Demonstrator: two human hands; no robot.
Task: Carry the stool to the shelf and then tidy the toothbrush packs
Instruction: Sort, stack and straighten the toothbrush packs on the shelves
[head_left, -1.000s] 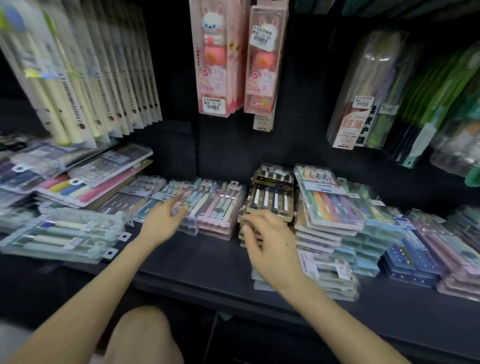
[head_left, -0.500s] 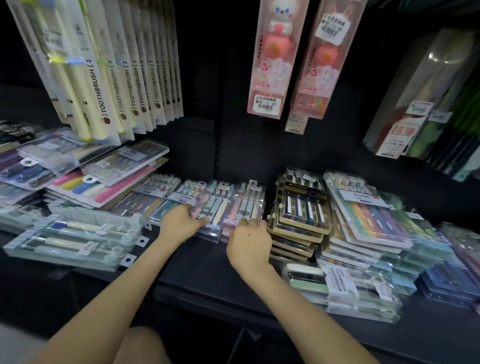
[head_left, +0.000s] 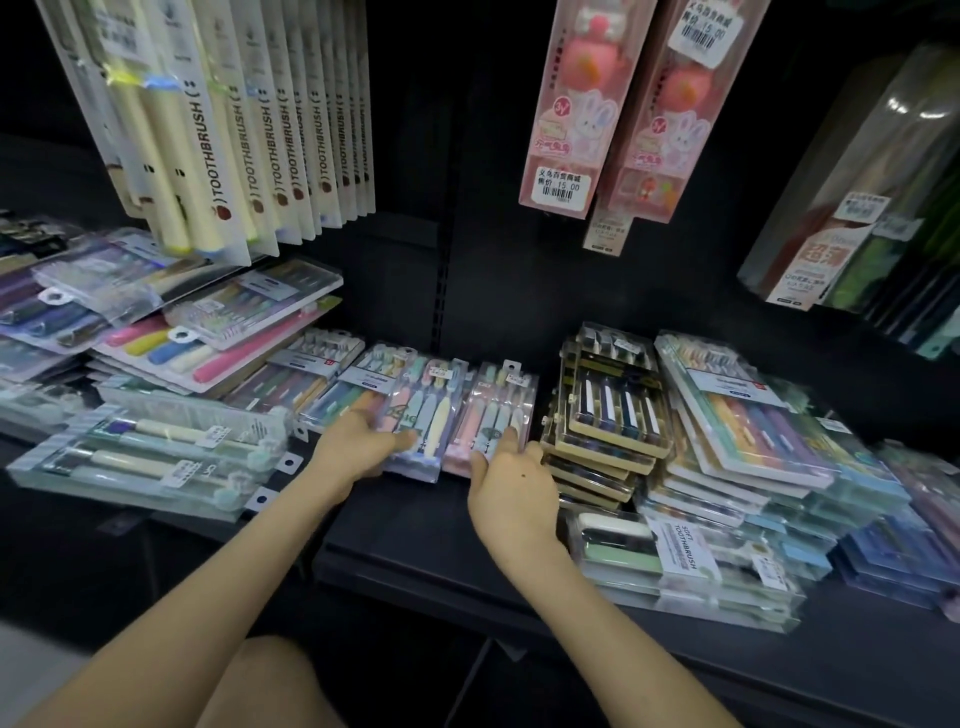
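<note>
At 6 o'clock, a bare knee (head_left: 270, 686), both forearms stretched out above it. No stool in view.

Left grip (head_left: 353, 447) at 11 o'clock, clamped on the near end of a pastel pack (head_left: 421, 415), thumb laid across its top, probably to slide it square. Right grip (head_left: 511, 493) at 12 o'clock, thumb and forefinger on the near end of the pink pack (head_left: 496, 415) just beside it. Pinching or only pressing, cannot tell. Likely bracketing the pair to line up their edges.

Dark matt shelf (head_left: 415, 525) underneath. Tilted stack (head_left: 208, 353) at 10 o'clock and boxed stack (head_left: 608, 415) at 2 o'clock, both leaning, likely due the same care.

Farther up, hanging packs (head_left: 291, 130) at 11 o'clock and bunny packs (head_left: 571, 130) at 1 o'clock, against a black back panel (head_left: 441, 260) in dim light.
</note>
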